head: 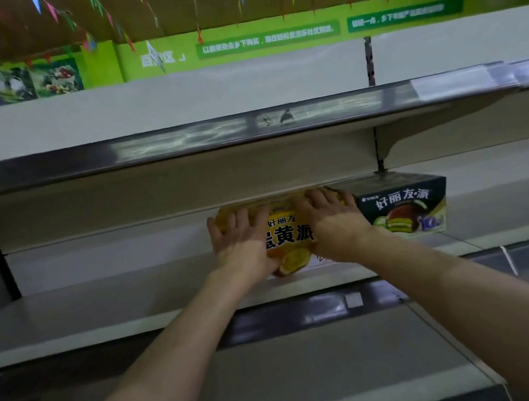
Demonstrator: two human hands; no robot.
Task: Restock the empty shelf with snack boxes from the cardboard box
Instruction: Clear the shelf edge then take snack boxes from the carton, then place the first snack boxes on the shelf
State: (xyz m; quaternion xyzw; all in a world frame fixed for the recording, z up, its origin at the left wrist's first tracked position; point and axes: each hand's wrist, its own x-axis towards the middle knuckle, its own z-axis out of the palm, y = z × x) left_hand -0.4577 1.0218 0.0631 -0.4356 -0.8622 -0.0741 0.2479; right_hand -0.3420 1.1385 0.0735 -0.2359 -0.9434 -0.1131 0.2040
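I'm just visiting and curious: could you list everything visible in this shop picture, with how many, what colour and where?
yellow snack box: one, yellow with dark lettering, at the middle shelf, held by both hands
dark snack box: one, dark blue-green, standing on the middle shelf, right of the yellow one
shelves: three levels, pale grey-white, across the whole view
price label: one, white, on the upper shelf's front rail, to the right
wall banner: one, green with white writing, above the shelves
bunting: many small flags, mixed colours, under the ceiling
left hand: one, gripping the yellow box's left end
right hand: one, gripping its right end
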